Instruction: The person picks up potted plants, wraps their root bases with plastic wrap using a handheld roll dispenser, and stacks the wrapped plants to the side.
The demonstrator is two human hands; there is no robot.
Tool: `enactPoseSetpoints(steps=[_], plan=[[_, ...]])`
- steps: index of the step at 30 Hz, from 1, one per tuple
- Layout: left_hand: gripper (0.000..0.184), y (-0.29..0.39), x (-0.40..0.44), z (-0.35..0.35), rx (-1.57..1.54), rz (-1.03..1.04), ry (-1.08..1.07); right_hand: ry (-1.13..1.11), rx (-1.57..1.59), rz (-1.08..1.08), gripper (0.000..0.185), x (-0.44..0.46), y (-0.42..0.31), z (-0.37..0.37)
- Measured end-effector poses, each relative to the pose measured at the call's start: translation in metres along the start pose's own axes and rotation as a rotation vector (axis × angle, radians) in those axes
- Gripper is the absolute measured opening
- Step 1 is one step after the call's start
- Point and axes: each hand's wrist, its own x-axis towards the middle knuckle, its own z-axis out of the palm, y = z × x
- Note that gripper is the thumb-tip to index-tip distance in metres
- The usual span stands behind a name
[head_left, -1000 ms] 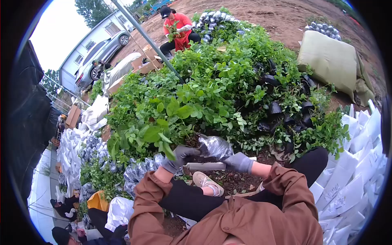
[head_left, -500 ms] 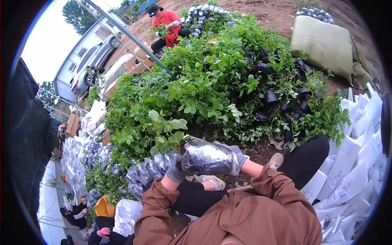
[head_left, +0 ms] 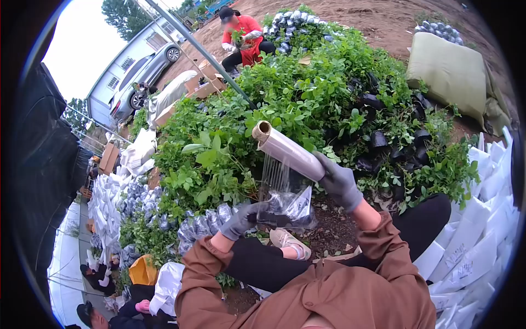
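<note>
My right hand (head_left: 338, 181), gloved in grey, is closed around the lower end of a plastic wrap roll (head_left: 293, 153). The roll tilts up to the left, its cardboard core (head_left: 263, 129) showing. A stretched sheet of clear film (head_left: 278, 178) runs from it down to a black nursery pot (head_left: 285, 213), partly covered in film. At the pot's left end, my left hand (head_left: 245, 220) is closed on it in a grey glove. The pot lies on its side above my lap, and leafy stems (head_left: 211, 156) reach out to the left, seemingly from this plant.
A large heap of potted leafy plants (head_left: 307, 104) lies ahead. Wrapped pots (head_left: 205, 222) line up at my left, and white folded sleeves (head_left: 466, 241) are piled at my right. A person in red (head_left: 244, 38) sits beyond the heap; other people are at lower left.
My right hand has lifted the plastic wrap roll up and away from the pot, pulling film out between them. My left hand still grips the pot. The view has shifted slightly.
</note>
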Motion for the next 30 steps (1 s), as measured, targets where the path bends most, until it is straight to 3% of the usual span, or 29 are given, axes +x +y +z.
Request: enactPoseSetpoints(steps=[1, 3, 5, 7, 8, 10, 11, 12, 13, 17, 20, 21, 23, 25, 26, 28, 30], plan=[[0.030, 0.001, -0.001, 0.007, 0.101, -0.017, 0.020, -0.067, 0.143, 0.156, 0.051, -0.001, 0.015, 0.017], [0.029, 0.000, 0.023, -0.001, -0.222, -0.003, -0.073, -0.461, 0.727, 0.454, 0.047, -0.027, 0.015, 0.052], [0.030, -0.003, 0.028, 0.006, -0.683, -0.124, -0.035, -0.577, 1.078, 0.602, 0.047, -0.066, 0.037, 0.071], [0.034, -0.005, 0.035, 0.003, -0.298, -0.026, -0.067, -0.323, 1.807, 0.889, 0.049, -0.078, 0.023, 0.062], [0.035, -0.010, 0.038, 0.001, -0.157, -0.008, -0.067, -0.302, 1.733, 0.792, 0.052, -0.091, 0.037, 0.073], [0.035, -0.035, 0.045, -0.012, -0.066, -0.093, -0.021, -0.239, 1.722, 0.877, 0.056, -0.098, 0.030, 0.074], [0.033, -0.028, 0.050, -0.007, 0.125, 0.095, 0.012, -0.210, 1.708, 0.903, 0.058, -0.090, 0.028, 0.072], [0.031, -0.014, 0.055, 0.000, 0.315, 0.291, 0.052, -0.241, 1.435, 0.719, 0.067, -0.073, 0.014, 0.060], [0.030, -0.007, 0.057, 0.004, 0.503, 0.486, 0.102, -0.211, 1.354, 0.654, 0.075, -0.075, 0.029, 0.067], [0.036, 0.051, 0.063, -0.004, 0.009, -0.206, 0.761, -0.056, 1.245, 0.659, 0.088, -0.062, 0.029, 0.052], [0.045, 0.009, 0.055, 0.008, -0.430, 0.115, 0.726, 0.108, 1.060, 0.618, 0.097, -0.065, 0.035, 0.057], [0.053, -0.037, 0.068, 0.018, -0.240, 0.386, 0.784, 0.127, 0.992, 0.631, 0.102, -0.052, 0.012, 0.045], [0.062, -0.084, 0.078, 0.051, 0.102, 0.531, 0.803, 0.085, 0.646, 0.483, 0.104, -0.050, 0.011, 0.043], [0.066, -0.064, 0.078, 0.089, -0.610, 0.322, 0.730, -0.097, 0.386, 0.344, 0.097, -0.053, 0.017, 0.041], [0.068, -0.051, 0.072, 0.098, -0.902, 0.214, 0.690, -0.193, 0.374, 0.373, 0.093, -0.054, 0.013, 0.036], [0.058, -0.059, 0.083, 0.094, -0.980, 0.284, 0.736, -0.369, 0.180, 0.463, 0.078, -0.048, -0.003, 0.022], [0.052, -0.069, 0.089, 0.092, -0.961, 0.258, 0.792, -0.254, 0.048, 0.375, 0.070, -0.040, -0.018, 0.014]])
